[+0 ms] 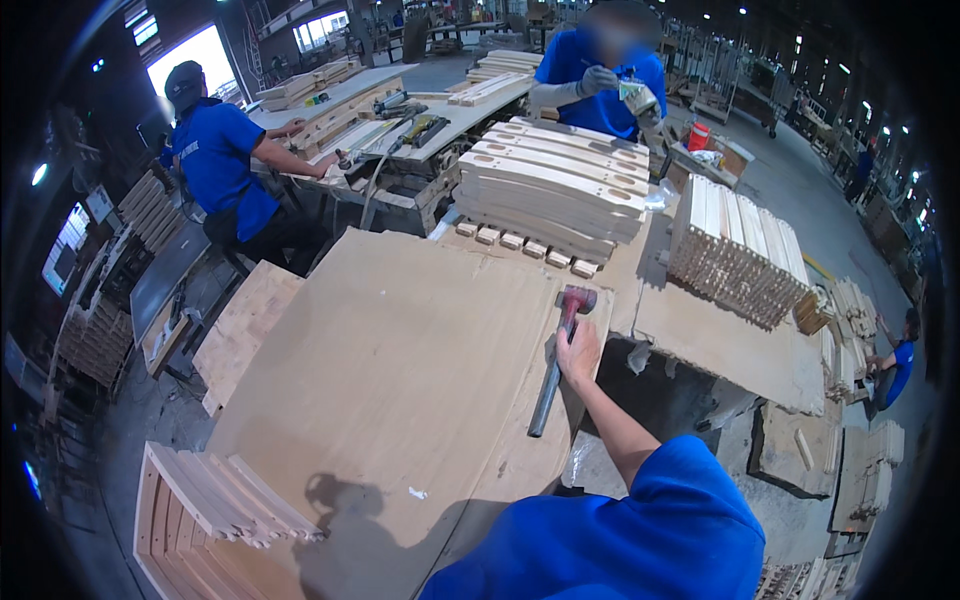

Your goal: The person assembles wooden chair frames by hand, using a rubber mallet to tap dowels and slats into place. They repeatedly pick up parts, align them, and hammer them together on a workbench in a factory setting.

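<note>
My right hand (pixel 578 352) grips the grey handle of a mallet (pixel 560 345) with a red head. The mallet lies flat at the right edge of a large plywood sheet (pixel 400 380), its head pointing away from me. My blue-sleeved right arm reaches in from the lower right. My left hand is out of sight. Just beyond the mallet head sits a row of small wooden blocks (pixel 520 242), in front of a stack of long curved wooden slats (pixel 555 185) with oval holes.
A bundle of slatted wooden pieces (pixel 740 250) stands at the right. A wooden frame (pixel 210 505) leans at the lower left. One person in blue (pixel 215 160) works at a bench on the left. Another person (pixel 600 80) stands behind the slats.
</note>
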